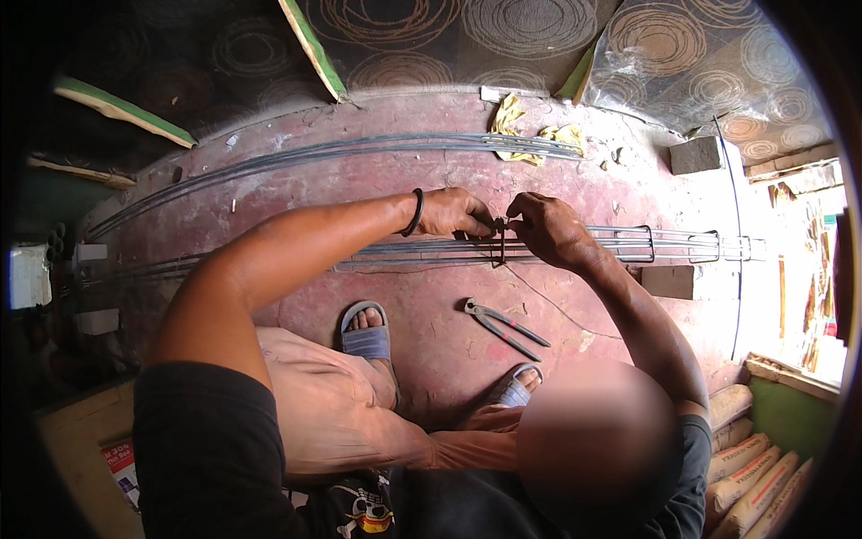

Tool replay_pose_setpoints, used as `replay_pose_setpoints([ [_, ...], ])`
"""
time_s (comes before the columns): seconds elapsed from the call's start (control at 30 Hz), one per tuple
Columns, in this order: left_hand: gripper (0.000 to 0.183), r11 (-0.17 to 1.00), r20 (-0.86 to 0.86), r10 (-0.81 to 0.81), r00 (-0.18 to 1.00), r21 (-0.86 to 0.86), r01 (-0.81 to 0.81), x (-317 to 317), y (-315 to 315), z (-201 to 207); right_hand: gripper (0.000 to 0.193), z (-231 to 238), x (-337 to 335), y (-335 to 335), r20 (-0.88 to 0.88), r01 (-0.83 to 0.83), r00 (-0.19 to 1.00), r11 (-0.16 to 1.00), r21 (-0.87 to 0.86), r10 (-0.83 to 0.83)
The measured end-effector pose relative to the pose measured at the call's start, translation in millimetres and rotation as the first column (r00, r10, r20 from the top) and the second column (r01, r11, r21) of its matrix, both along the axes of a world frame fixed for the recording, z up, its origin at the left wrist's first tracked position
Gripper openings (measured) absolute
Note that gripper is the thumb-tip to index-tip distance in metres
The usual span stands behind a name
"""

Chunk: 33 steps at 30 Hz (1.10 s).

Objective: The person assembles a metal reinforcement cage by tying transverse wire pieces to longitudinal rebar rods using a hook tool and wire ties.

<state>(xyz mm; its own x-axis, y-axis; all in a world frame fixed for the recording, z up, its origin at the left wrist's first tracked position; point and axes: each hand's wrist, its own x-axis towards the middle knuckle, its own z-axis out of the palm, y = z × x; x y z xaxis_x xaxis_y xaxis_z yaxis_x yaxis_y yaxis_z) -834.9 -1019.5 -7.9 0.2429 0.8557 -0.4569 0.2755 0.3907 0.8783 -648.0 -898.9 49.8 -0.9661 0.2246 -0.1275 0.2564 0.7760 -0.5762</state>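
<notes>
A long bundle of steel reinforcing bars (395,253) runs crosswise in front of me, with a dark rectangular steel stirrup (501,251) around it. At the stirrup's far corner my left hand (453,214) is closed, its thumb and fingers pinching the steel from the left. My right hand (549,232) comes from the right with its fingertips pressed together at the same corner. Whatever lies between those right fingertips is too small to make out. Nearer to me, a pair of end-cutting pincers (507,328) lies on the reddish floor (431,350), its handles slightly apart.
More stirrups (651,244) sit along the bars to the right. Concrete blocks (696,155) stand near that end. Beyond the work lies a second bar bundle (359,144), with yellow plastic scraps (508,117) by it. Filled paper sacks (750,485) are piled at lower right.
</notes>
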Motion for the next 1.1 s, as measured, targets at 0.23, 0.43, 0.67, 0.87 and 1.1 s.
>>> replay_pose_setpoints([
  [0.23, 0.035, 0.994, 0.286, 0.052, 0.957, -0.111, -0.021, -7, -1, -15, 0.014, -12, 0, 2, -0.054, -0.04, 0.998, 0.999, 0.008, 0.041],
  [0.43, 0.031, 0.991, 0.338, 0.032, 0.941, -0.133, 0.014, -9, 6, -23, 0.013, -17, 4, 6, -0.049, -0.041, 0.998, 0.999, 0.031, 0.042],
  [0.67, 0.029, 0.994, 0.409, -0.021, 0.912, -0.086, 0.061, -14, 7, -27, 0.012, -18, 5, 4, -0.082, -0.045, 0.996, 0.999, -0.009, 0.044],
  [0.87, 0.031, 0.995, 0.3, -0.054, 0.952, -0.067, 0.078, -14, 11, -20, 0.011, -24, 5, 6, -0.073, -0.045, 0.996, 0.998, 0.038, 0.048],
  [1.1, 0.027, 0.99, 0.338, 0.012, 0.941, -0.138, 0.037, -20, 14, -24, 0.01, -17, 4, 3, -0.049, 0.018, 0.999, 1.0, 0.001, -0.018],
])
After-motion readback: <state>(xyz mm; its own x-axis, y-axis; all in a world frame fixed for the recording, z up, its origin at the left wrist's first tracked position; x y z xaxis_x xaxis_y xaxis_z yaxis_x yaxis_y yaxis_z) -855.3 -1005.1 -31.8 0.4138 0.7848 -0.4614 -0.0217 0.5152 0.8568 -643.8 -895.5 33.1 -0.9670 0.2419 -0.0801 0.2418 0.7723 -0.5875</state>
